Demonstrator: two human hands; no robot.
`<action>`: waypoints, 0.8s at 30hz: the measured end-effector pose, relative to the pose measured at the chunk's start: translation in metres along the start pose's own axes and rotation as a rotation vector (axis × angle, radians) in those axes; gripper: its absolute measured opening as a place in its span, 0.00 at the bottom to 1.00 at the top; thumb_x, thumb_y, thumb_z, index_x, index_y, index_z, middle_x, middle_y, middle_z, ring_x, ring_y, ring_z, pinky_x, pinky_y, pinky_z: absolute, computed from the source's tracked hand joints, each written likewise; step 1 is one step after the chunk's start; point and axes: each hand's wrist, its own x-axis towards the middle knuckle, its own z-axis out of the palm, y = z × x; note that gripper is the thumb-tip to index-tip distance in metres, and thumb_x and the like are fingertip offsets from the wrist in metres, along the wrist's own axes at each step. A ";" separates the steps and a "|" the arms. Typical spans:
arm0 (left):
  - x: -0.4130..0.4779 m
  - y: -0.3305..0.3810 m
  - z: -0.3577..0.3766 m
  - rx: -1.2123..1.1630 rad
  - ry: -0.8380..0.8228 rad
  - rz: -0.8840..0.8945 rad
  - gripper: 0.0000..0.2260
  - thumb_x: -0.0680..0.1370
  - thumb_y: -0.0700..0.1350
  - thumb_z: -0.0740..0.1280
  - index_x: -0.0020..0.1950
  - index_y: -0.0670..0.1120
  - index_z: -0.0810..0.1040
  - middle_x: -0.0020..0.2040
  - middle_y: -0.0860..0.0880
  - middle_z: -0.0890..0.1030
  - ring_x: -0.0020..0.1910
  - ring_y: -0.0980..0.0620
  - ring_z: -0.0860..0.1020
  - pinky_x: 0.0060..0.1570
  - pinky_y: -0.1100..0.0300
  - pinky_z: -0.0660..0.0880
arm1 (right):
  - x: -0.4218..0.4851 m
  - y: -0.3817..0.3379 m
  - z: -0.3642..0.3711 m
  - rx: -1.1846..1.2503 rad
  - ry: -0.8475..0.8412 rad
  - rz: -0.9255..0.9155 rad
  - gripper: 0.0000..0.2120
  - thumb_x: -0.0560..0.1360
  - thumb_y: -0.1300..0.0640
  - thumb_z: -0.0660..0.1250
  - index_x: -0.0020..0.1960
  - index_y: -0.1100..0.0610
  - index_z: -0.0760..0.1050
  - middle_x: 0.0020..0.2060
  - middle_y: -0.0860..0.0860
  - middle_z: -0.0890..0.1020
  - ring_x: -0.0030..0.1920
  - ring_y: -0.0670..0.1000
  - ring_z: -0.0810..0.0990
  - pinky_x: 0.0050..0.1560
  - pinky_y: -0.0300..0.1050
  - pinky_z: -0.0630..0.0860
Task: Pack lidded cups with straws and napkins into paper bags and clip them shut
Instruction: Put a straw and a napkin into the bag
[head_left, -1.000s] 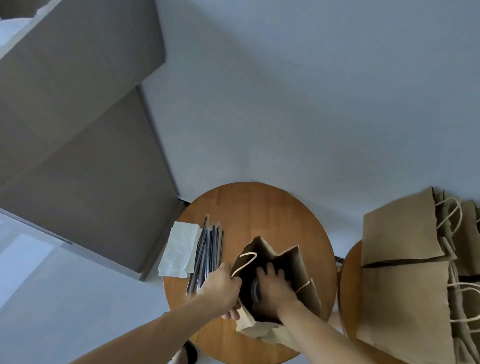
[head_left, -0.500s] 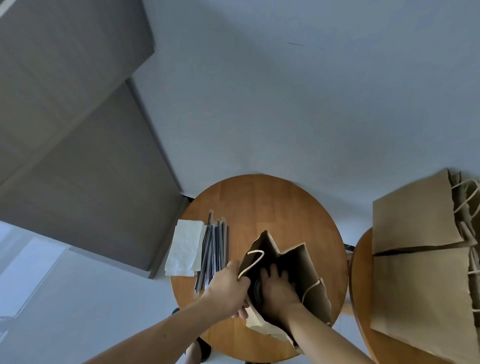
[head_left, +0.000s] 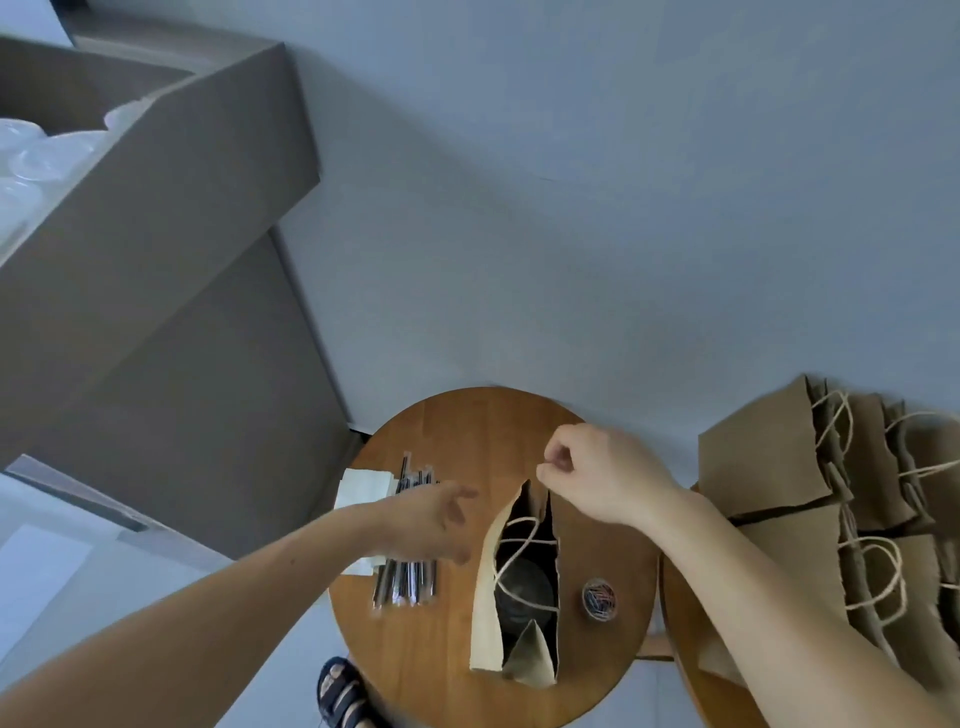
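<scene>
At the lower centre of the frame, your open paper bag (head_left: 524, 582) stands on the round wooden surface (head_left: 467, 415) with a dark lidded cup (head_left: 522, 597) already inside. Straws (head_left: 408, 577) and napkins (head_left: 363, 486) lie just left of it, not yet packed; the small tub of clips (head_left: 598, 598) sits just right, unused. Your left hand (head_left: 431, 522) reaches over the straws, fingers spread and empty. Your right hand (head_left: 597, 478) pinches the bag's top edge, fingers curled closed. More bags (head_left: 810, 499) wait at the right; a grey floor lies beyond and a grey cabinet (head_left: 156, 260) at upper left.
</scene>
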 end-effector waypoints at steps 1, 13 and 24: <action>-0.001 -0.001 -0.010 0.037 0.066 0.006 0.36 0.71 0.54 0.71 0.76 0.56 0.61 0.65 0.53 0.76 0.58 0.55 0.77 0.56 0.60 0.76 | 0.007 -0.001 -0.005 0.010 0.061 0.008 0.11 0.77 0.43 0.61 0.53 0.47 0.76 0.49 0.43 0.79 0.46 0.46 0.77 0.40 0.42 0.71; 0.032 -0.103 -0.063 -0.019 0.330 -0.251 0.22 0.79 0.49 0.63 0.73 0.49 0.68 0.69 0.49 0.73 0.61 0.49 0.74 0.53 0.60 0.70 | 0.126 -0.108 0.127 0.269 -0.271 0.117 0.12 0.79 0.58 0.59 0.36 0.56 0.72 0.33 0.50 0.75 0.32 0.48 0.73 0.27 0.40 0.64; 0.076 -0.201 -0.056 -0.254 0.302 -0.445 0.20 0.76 0.45 0.62 0.69 0.51 0.72 0.56 0.53 0.75 0.40 0.59 0.75 0.33 0.66 0.71 | 0.174 -0.138 0.292 0.480 -0.400 0.493 0.17 0.76 0.53 0.64 0.31 0.55 0.63 0.24 0.47 0.67 0.21 0.45 0.65 0.21 0.36 0.58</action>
